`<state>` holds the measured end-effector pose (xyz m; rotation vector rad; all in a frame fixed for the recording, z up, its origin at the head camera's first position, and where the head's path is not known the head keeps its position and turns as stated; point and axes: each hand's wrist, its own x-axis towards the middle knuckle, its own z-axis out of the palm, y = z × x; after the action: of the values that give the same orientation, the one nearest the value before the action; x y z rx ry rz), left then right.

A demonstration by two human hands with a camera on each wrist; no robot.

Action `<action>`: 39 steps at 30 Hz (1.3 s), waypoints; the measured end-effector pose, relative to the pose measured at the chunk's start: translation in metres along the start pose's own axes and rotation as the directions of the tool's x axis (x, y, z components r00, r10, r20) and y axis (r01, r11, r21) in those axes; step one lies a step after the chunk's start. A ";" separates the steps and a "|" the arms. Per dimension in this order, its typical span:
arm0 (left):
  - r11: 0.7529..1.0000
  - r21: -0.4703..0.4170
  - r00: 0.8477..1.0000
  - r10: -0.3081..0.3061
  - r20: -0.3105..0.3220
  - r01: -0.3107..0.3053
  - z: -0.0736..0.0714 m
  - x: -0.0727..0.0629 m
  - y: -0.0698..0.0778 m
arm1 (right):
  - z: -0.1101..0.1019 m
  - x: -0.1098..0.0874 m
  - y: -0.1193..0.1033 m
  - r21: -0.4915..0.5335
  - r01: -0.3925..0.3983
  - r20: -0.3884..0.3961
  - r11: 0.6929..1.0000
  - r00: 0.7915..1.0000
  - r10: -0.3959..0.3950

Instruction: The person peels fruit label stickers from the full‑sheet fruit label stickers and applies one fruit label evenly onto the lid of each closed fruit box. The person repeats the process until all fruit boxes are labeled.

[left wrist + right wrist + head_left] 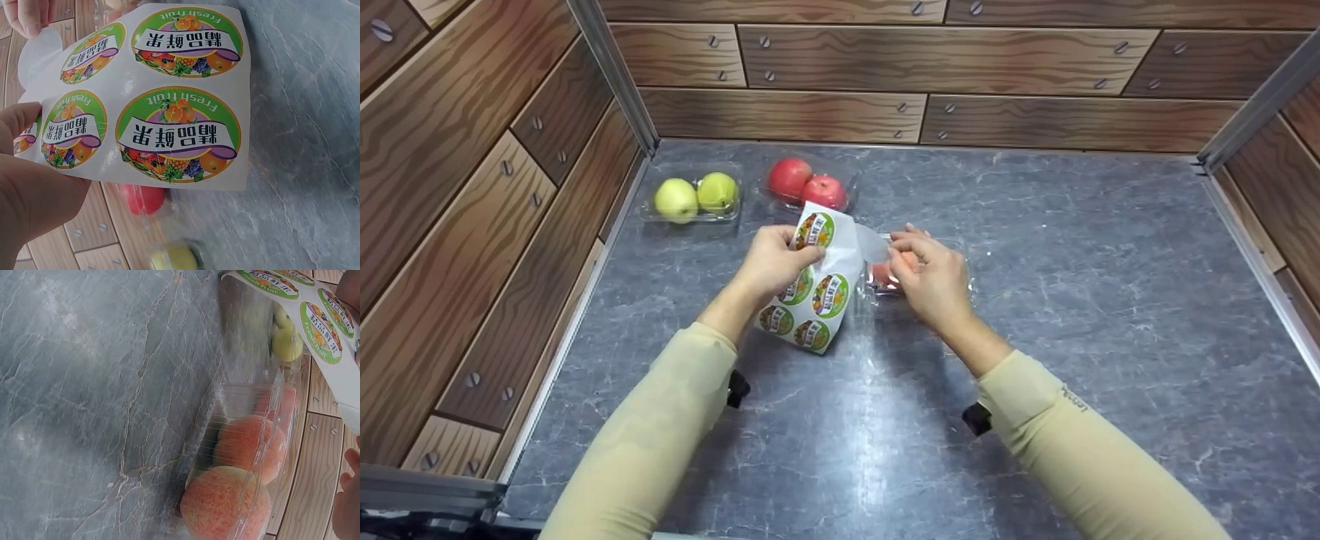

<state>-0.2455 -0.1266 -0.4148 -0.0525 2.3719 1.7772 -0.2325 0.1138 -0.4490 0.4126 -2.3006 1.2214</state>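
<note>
My left hand [776, 262] grips a white sheet of oval fruit stickers [180, 132] between thumb and fingers, tilted above the table. The stickers are green-edged and printed "Fresh fruit". With thumb and fingertips, my right hand [934, 277] pinches a round sticker [40, 56], whose pale back shows as it lifts at the sheet's edge. Beneath the right hand sits a clear plastic box [270, 439] with two peaches [225, 503] in it. In the head view the hand and sheet partly cover that box.
Toward the back left of the grey marbled table [1110, 300] stands a clear box with two yellow-green fruits [676, 200]. Right of it is another box with two red apples [825, 193]. Wood-patterned walls [840, 60] enclose the back and sides.
</note>
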 end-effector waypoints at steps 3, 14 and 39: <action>1.000 0.001 1.000 -0.004 -0.004 0.004 -0.003 -0.001 -0.001 | 0.000 0.000 0.001 -0.003 0.012 -0.001 1.000 1.000 -0.012; 0.999 0.035 1.000 0.013 -0.010 -0.013 -0.018 -0.004 -0.005 | -0.003 0.000 0.002 0.008 0.023 -0.022 1.000 1.000 -0.023; 0.976 -0.032 0.967 -0.217 -0.134 0.215 -0.042 -0.001 -0.048 | -0.018 0.000 0.006 -0.012 -0.017 -0.034 1.000 0.999 0.016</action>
<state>-0.2431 -0.1805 -0.4487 -0.4322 2.3361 1.7401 -0.2298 0.1319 -0.4444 0.3669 -2.2860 1.2129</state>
